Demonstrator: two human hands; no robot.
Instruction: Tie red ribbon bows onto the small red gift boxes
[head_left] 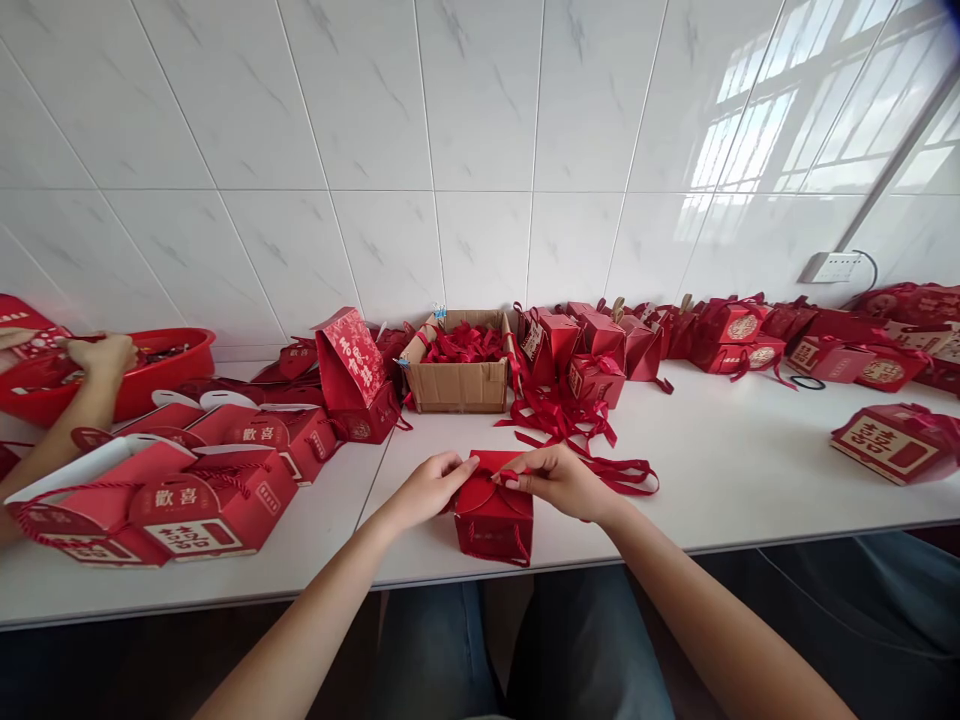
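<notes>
A small red gift box [493,535] stands in front of me near the table's front edge, with its rounded top flaps folded in. My left hand [435,487] is closed on the box's upper left side, fingertips at the top edge. My right hand [561,482] pinches a short piece of red ribbon [510,476] over the top of the box. Loose red ribbons [622,474] lie on the table just beyond my right hand. Behind the box is an open cardboard carton [457,388] filled with red ribbons.
Open red gift boxes [214,505] with cord handles stand at the left. Another person's hand [105,355] reaches over a red basin [199,350] there. Closed boxes [727,335] line the wall at the right, and one box [896,440] sits nearer on the white table [720,460].
</notes>
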